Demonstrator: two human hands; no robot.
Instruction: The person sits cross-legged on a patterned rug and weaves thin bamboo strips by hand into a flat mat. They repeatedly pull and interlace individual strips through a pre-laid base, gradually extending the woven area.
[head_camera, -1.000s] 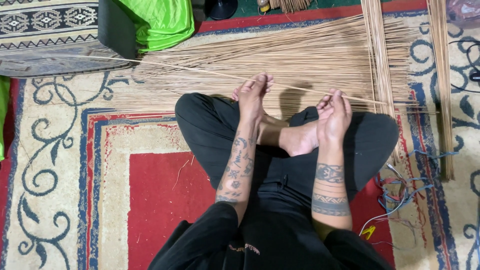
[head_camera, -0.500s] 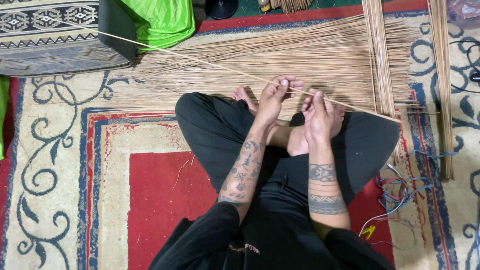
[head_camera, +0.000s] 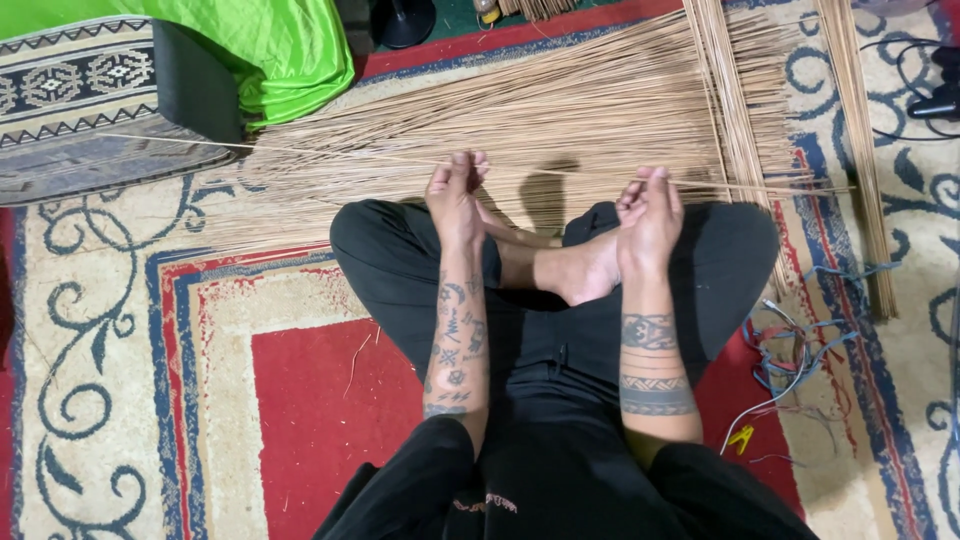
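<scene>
Left hand: the left hand (head_camera: 455, 195) is held out over the crossed legs, fingers curled and pinched on one long thin stick (head_camera: 300, 152), at about 11 o'clock from the bare foot (head_camera: 580, 272).
Right hand: the right hand (head_camera: 650, 210) is raised at about 1 o'clock from the foot, fingertips closed on the same stick nearer its right-hand end.
Held stick: a single pale brown palm-leaf rib, running almost level across the view from the folded mat at 9 o'clock to past the right knee at 3 o'clock; it spans both hands and lies just above the heap.
Stick heap: a broad pile of thin sticks (head_camera: 560, 110) spread on the carpet at 12 o'clock from the hands, lying mostly sideways.
Upright bundles: two tighter bundles of sticks (head_camera: 730, 90) cross the heap lengthwise at 1 to 2 o'clock, running towards the right knee.
Carpet: a patterned carpet (head_camera: 130, 330) in red, cream and blue lies under the person.
Green cloth: a bright green cloth (head_camera: 270, 45) sits at 10 o'clock, beside a woven patterned mat (head_camera: 70, 90).
Wires: a tangle of coloured wires (head_camera: 790, 340) lies at 4 o'clock, just beside the right thigh.
</scene>
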